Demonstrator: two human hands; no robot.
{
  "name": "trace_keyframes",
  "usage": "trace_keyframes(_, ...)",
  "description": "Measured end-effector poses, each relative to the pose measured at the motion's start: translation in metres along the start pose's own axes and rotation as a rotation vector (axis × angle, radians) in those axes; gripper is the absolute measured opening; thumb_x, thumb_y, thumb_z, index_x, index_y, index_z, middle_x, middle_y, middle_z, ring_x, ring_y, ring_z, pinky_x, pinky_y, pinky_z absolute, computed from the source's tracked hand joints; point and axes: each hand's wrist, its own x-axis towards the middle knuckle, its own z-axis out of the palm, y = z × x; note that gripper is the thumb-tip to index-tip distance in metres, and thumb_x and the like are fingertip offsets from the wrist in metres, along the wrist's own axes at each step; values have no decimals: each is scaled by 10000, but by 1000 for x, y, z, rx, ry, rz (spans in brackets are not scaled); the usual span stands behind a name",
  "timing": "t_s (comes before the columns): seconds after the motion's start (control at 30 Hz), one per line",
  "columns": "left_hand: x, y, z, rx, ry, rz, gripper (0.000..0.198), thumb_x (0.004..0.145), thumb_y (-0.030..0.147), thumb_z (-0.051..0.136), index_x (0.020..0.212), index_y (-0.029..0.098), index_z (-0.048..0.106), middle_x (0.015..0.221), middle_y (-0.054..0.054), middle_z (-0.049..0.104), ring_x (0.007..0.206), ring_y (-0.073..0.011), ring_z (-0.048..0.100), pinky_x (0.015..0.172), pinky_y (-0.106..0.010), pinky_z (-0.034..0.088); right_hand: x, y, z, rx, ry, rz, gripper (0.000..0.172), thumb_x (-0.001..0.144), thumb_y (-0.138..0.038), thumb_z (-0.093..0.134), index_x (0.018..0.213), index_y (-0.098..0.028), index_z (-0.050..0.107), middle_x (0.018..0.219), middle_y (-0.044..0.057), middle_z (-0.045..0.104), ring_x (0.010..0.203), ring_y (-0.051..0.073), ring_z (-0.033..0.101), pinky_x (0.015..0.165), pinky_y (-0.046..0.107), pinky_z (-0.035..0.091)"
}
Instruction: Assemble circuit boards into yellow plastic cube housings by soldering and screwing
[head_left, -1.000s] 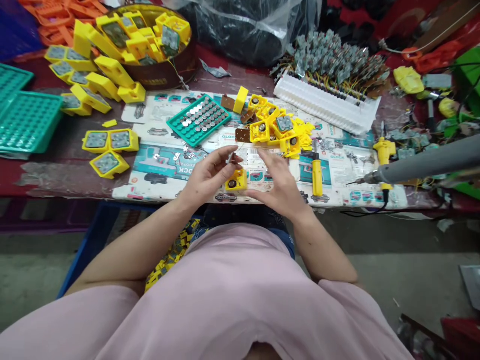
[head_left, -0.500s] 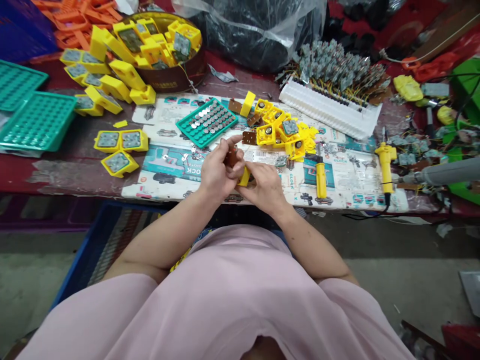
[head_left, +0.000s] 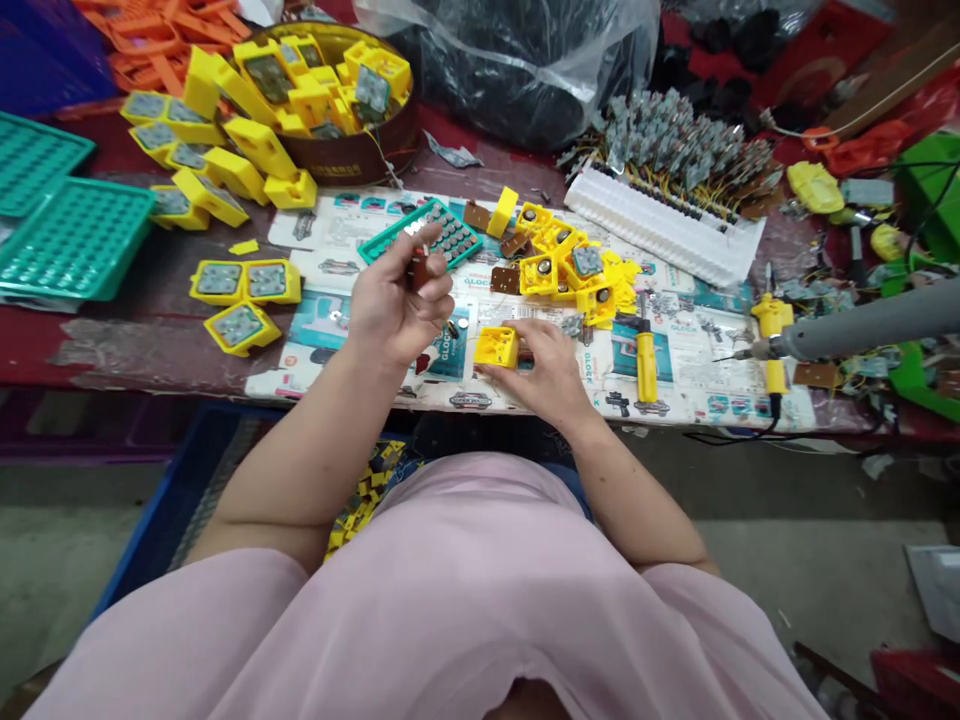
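Note:
My left hand (head_left: 397, 305) is raised near the green tray of button cells (head_left: 371, 246), its fingers curled round a small brown circuit board (head_left: 417, 268) that is mostly hidden. Below its fingertips, a small dark part with a bit of yellow shows by the printed sheet. My right hand (head_left: 551, 370) grips a yellow plastic housing (head_left: 495, 347) between thumb and fingers, with the housing's hollow side facing up, low over the sheet. Just beyond lie more yellow housings (head_left: 538, 274), some with round metal parts inside, and another brown board (head_left: 505, 280).
A yellow-handled screwdriver (head_left: 646, 366) lies right of my right hand, with a soldering iron (head_left: 862, 328) farther right. A white foam strip (head_left: 667, 232) carries wired boards behind. Filled yellow housings (head_left: 246, 282) and a round tin (head_left: 337, 160) stand left. Green trays (head_left: 75, 240) lie far left.
My left hand has moved up and left, away from my right hand, with the brown board in its fingers. The yellow housing in my right hand has come into fuller view.

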Motion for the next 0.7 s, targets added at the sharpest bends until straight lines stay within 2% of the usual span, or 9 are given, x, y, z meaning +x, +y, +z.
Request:
trace_keyframes(0.1,8,-9,-17,313,-101,160,225,989,319,485,878,187,629,561,36,543,403,-52,463,358,-157,233,-1,3,-8,-34,-24,-26,691,769,-575,752,1314,-177,597,1324,163,656,1278,322,548,1099,504,414)
trace_keyframes(0.17,9,-15,-30,626,-222,320,145,858,327,673,897,188,663,638,15,612,495,-78,545,423,-174,322,-1,5,-16,-6,-29,-81,721,807,-564,718,1382,-169,540,1414,174,590,1328,310,517,1129,499,397)
trace_keyframes(0.23,7,-18,-41,980,-344,448,232,778,350,735,935,184,694,793,-20,692,631,-110,615,576,-212,455,1,6,-25,14,-30,-134,589,881,-504,650,1368,-187,557,1387,155,605,1309,283,533,1120,478,409)
trace_keyframes(0.3,2,-20,-46,1327,-433,526,357,775,409,720,1052,185,710,1012,-64,730,788,-164,668,760,-284,516,6,5,-30,-7,-42,-159,401,930,-412,592,1271,-205,638,1240,128,671,1187,264,590,1057,456,445)
trace_keyframes(0.37,-4,-23,-45,1639,-455,538,533,790,457,698,1253,196,655,1212,-104,700,969,-245,692,874,-348,514,13,2,-32,-46,-82,-156,303,932,-343,584,1166,-192,703,1068,114,695,1046,246,615,962,413,471)
trace_keyframes(0.43,-9,-29,-39,1882,-420,500,685,792,481,706,1397,199,555,1312,-134,657,1117,-325,667,908,-392,511,20,-3,-31,-58,-152,-129,254,931,-308,582,1082,-179,740,948,94,688,944,218,613,872,354,463)
trace_keyframes(0.5,-11,-35,-34,2025,-366,456,634,831,472,673,1386,189,560,1296,-145,667,1142,-356,663,882,-407,522,27,-10,-30,-13,-250,-74,234,949,-293,552,1004,-185,753,877,63,686,862,181,606,797,306,428)
trace_keyframes(0.6,-7,-40,-31,2077,-375,457,428,891,432,597,1225,171,653,1195,-139,711,1091,-341,689,837,-391,530,36,-21,-30,157,-399,67,250,963,-283,516,872,-190,730,765,15,664,745,144,558,715,275,352)
trace_keyframes(0.7,1,-40,-34,2063,-434,478,358,880,399,591,1118,144,671,1153,-145,721,1071,-325,695,828,-375,533,40,-26,-28,283,-389,173,228,935,-267,552,759,-194,675,679,-14,602,705,136,505,710,272,309)
